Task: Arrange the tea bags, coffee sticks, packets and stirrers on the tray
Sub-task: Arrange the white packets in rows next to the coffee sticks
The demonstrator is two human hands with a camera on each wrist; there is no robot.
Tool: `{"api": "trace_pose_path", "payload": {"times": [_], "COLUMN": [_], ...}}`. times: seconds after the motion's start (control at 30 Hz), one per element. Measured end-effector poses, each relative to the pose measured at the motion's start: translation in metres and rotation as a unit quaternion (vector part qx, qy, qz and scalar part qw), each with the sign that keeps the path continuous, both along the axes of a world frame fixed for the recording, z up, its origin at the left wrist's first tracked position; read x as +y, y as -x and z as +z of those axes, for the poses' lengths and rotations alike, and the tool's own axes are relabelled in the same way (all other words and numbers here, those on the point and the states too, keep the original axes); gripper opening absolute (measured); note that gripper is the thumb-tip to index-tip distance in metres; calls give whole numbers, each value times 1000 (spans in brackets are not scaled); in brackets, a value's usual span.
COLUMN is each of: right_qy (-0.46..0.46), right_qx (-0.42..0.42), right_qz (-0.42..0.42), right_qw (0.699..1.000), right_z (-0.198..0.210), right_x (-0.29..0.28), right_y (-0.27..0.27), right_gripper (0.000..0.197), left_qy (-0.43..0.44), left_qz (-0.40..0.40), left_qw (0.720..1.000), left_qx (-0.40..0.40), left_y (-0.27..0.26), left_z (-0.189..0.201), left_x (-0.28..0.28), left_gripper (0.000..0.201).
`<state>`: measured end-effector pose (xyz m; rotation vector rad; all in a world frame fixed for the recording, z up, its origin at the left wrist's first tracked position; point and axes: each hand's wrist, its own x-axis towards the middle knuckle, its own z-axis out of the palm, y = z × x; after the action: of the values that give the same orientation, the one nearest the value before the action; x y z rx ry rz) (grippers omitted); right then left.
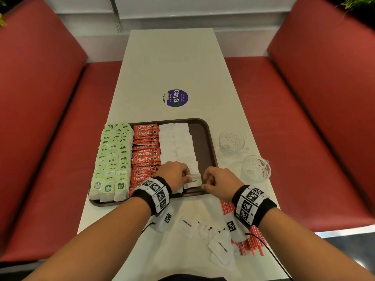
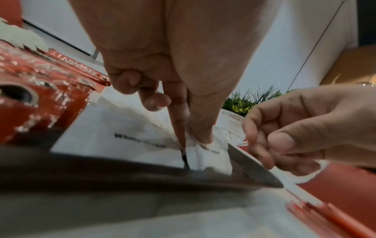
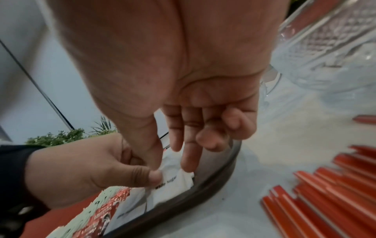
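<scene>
While the left hand (image 1: 176, 173) pinches a white paper sugar packet (image 1: 193, 181) at the brown plastic tray's (image 1: 211, 142) 5 o'clock corner:
Right hand (image 1: 215, 180), loosely curled and empty, hovers beside; a careless nudge could skew the overlapped white packet rows (image 1: 178, 142).

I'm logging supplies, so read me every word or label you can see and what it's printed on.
"NESCAFE CLASSIC": red coffee sticks on the tray.
"White Sugar": white packets, one under the left hand, others loose on the table.
"ClayGo": round purple sticker; its small print is unreadable.
Green tea bag labels: too blurred.
</scene>
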<state>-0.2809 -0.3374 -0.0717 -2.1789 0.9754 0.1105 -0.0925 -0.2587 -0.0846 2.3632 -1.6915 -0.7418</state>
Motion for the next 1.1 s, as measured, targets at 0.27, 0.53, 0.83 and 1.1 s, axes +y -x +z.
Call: {"api": "trace_pose_path", "payload": {"times": [0.27,0.53,0.83,1.1], "right_qy": [18,25,51,81], "right_qx": [127,162,232,285], "right_qz": [123,135,169,214], "right_qw": [984,977,957,931], "right_z": [11,15,19,22], "right_x": [16,32,59,78], "right_y": [13,26,35,41], "right_gripper": [32,40,46,51], "left_qy": [27,-9,-46,-71], "left_qz": [-88,-136,-284,-301], "left_qw": [991,982,956,946], "left_qx": [-93,-130,-51,-96], "left_y": [10,18,40,48], "left_z": [-6,-1,13,-1], "left_x": [-3,3,56,78], "left_gripper": [27,30,38,51]}}
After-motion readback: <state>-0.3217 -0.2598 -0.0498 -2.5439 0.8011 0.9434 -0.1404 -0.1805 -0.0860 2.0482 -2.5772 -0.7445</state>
